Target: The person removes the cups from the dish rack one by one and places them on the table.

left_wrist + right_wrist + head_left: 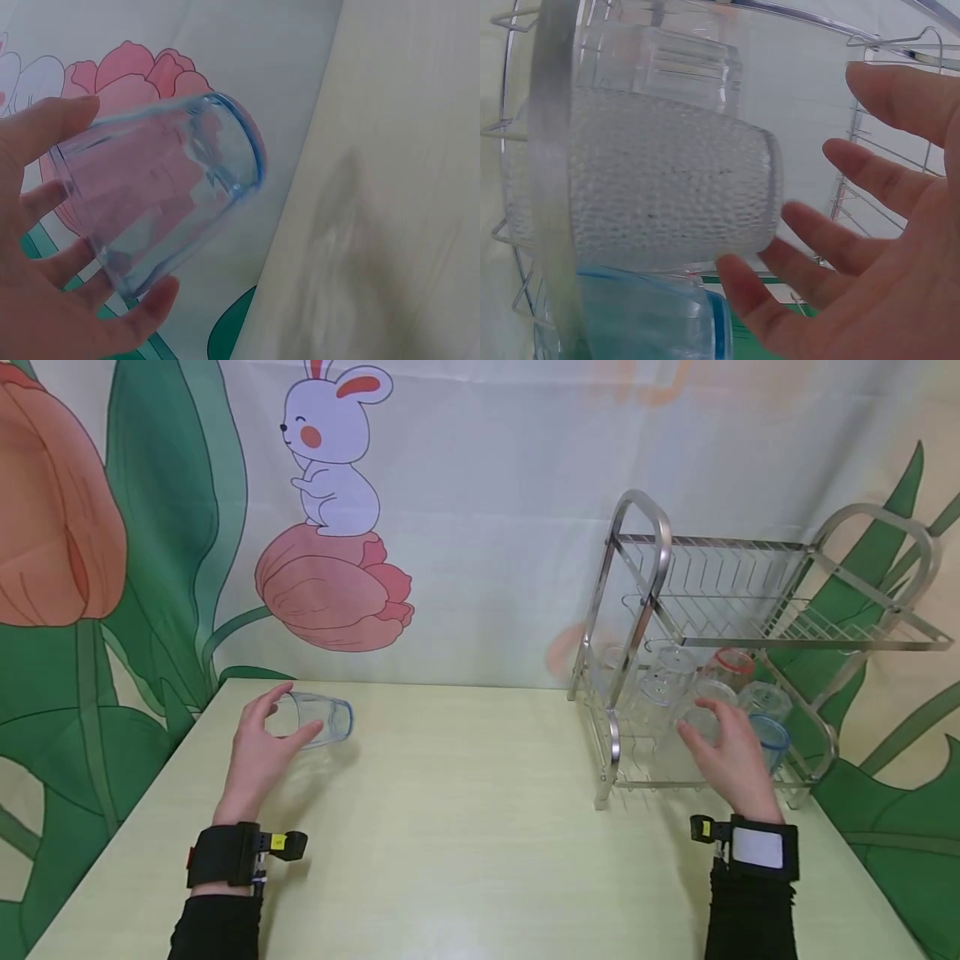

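Observation:
My left hand (258,747) grips a clear, bluish drinking glass (161,187) between thumb and fingers near one end. The glass lies sideways in the air above the table's back left part, its blue-edged end pointing right. At the rack on the right, my right hand (731,760) reaches over the front of the lower shelf with its fingers spread. A clear glass with a bumpy surface (675,184) stands inside, and the fingertips (735,274) are right at its end. Beside it stands a blue glass (649,315).
The two-tier metal dish rack (780,644) stands at the back right, its upper shelf above my right hand. Several glasses fill its lower shelf, among them a red-rimmed glass (731,667). A printed cloth (480,568) hangs behind the pale table (465,827).

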Available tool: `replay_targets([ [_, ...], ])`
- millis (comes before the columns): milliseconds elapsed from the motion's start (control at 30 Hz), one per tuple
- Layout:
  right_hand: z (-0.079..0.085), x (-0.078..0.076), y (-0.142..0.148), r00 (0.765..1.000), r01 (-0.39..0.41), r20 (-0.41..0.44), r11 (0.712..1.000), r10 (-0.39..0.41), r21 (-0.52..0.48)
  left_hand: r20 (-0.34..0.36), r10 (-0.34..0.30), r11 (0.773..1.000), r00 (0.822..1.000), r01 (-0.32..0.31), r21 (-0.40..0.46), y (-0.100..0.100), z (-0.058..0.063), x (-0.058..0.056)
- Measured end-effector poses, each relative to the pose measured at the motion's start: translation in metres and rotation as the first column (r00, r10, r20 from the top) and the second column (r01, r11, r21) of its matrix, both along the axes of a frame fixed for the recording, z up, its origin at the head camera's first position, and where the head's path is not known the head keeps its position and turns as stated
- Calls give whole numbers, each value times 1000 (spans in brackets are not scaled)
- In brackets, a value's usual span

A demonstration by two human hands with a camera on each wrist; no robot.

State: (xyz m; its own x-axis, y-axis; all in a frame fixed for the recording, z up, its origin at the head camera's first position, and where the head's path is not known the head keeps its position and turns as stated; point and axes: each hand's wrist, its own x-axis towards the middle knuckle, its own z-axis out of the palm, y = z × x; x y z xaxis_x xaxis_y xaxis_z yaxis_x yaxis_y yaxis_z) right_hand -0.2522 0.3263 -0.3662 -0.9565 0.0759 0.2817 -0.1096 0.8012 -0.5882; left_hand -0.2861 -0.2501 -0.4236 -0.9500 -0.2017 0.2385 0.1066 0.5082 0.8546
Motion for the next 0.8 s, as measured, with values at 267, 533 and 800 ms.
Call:
replay_targets([
  [267, -13, -8, 4, 999, 33, 17, 999, -33, -2, 28, 24, 999, 999, -23, -27, -9, -1, -3],
  [533, -22, -13, 7, 999, 47, 23, 999, -47, 6, 19, 55, 988, 998, -52, -143, -13, -3, -6],
  [800, -26, -15, 6, 997, 57, 45, 998, -58, 10, -6, 81, 970, 997, -80, -229, -14, -7, -7],
])
